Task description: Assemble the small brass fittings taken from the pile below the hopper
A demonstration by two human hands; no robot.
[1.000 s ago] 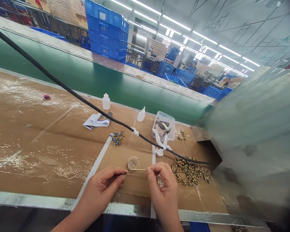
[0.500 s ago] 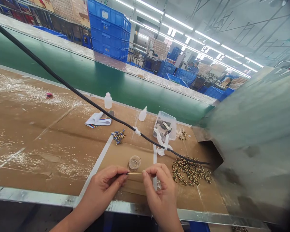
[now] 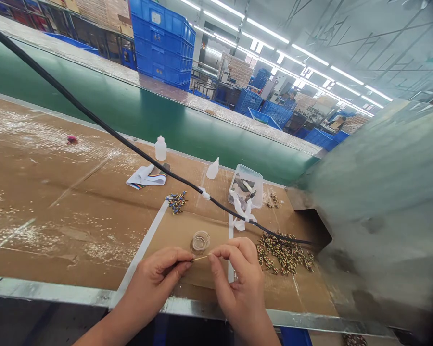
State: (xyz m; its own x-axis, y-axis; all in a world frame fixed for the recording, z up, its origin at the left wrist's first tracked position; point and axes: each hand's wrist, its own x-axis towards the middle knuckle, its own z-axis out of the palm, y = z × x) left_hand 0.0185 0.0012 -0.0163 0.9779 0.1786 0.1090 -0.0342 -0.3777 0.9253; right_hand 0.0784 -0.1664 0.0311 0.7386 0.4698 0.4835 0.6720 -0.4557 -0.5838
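Between my two hands spans a thin tan stick (image 3: 201, 258). My right hand (image 3: 240, 278) pinches its right end between thumb and forefinger. My left hand (image 3: 162, 274) is closed in a pinch at the other end; what sits in those fingertips is too small and hidden to name. Just beyond the stick stands a small clear round cup (image 3: 201, 241) on the tan board. To the right of my right hand lies a heap of small black-and-yellow pieces (image 3: 286, 252). Farther off at the left is a smaller pile of blue-and-yellow pieces (image 3: 176, 202).
A black cable (image 3: 104, 126) crosses above the bench. Behind are two white bottles (image 3: 160, 149), a folded striped strip (image 3: 146, 178) and a clear plastic box (image 3: 246, 185) with dark scraps. A grey panel (image 3: 378, 216) bounds the right; a green conveyor belt (image 3: 187, 122) runs behind.
The right fingertips have moved slightly up and left, closer to the left hand. The stick now tilts up to the right, and less of it shows.
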